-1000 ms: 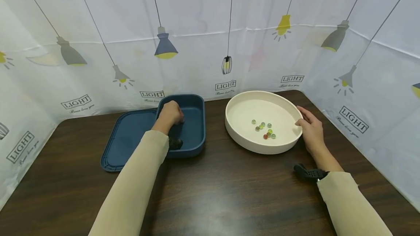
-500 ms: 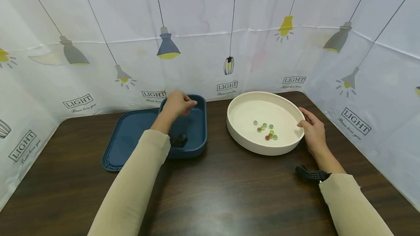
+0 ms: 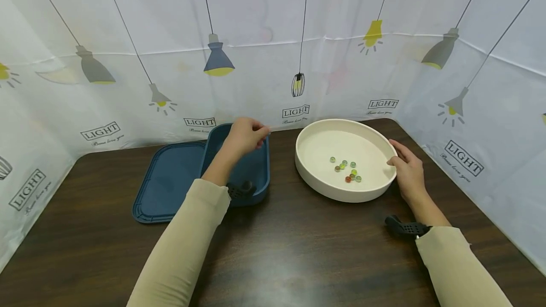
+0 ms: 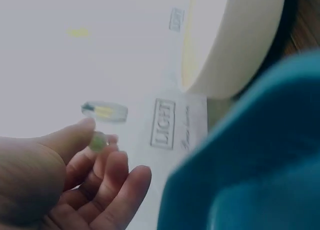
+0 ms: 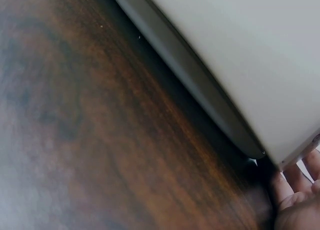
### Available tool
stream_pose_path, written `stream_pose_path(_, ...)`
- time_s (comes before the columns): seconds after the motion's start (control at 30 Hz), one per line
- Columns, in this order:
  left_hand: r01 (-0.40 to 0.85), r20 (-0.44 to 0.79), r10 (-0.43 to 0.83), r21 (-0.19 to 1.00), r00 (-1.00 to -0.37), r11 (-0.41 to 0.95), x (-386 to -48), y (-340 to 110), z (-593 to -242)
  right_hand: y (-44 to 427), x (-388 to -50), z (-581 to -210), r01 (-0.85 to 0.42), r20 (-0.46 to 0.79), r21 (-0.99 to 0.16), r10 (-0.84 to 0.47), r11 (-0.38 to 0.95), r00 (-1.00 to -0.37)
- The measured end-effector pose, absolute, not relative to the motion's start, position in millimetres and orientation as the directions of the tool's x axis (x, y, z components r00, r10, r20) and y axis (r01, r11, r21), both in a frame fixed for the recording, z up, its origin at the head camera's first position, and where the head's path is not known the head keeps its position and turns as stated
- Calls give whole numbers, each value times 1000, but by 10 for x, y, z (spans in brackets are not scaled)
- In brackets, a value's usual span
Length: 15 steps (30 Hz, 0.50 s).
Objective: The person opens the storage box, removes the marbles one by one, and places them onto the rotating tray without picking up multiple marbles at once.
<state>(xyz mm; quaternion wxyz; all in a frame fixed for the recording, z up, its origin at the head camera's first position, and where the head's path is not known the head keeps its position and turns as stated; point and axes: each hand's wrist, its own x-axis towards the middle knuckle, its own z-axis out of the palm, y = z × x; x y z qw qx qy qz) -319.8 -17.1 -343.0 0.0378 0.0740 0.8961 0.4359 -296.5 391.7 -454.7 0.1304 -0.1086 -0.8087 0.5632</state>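
My left hand [image 3: 246, 136] is raised above the far part of the blue box [image 3: 265, 179]. In the left wrist view, a green marble [image 4: 98, 141] is pinched between its thumb and fingertips. Over at the right, my right hand [image 3: 407, 170] grips the rim of the round cream tray [image 3: 328, 188], thumb inside and fingers around the outer wall. Several glass marbles lie on the tray's floor, among them a red marble [image 3: 348, 179] and a yellow-green marble [image 3: 354, 172]. The right wrist view shows the tray's side and a few fingers [image 5: 297, 180] at its edge.
A blue lid [image 3: 170, 184] lies flat on the dark wooden table [image 3: 290, 245], left of the box. Behind the table hangs a white curtain [image 3: 256, 22] printed with lamps. The box and tray stand apart, both near the table's back edge.
My left hand has risen out of the blue box and moved right, now with a marble visible in its pinch. The right hand stays on the tray's rim.
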Motion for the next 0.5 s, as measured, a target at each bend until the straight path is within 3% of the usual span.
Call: stream_pose_path(0.5,185,117,168,857,-979,480,-2965,313,-3413,3903,-2968,-4546,44,80,-938,336,344,-938)
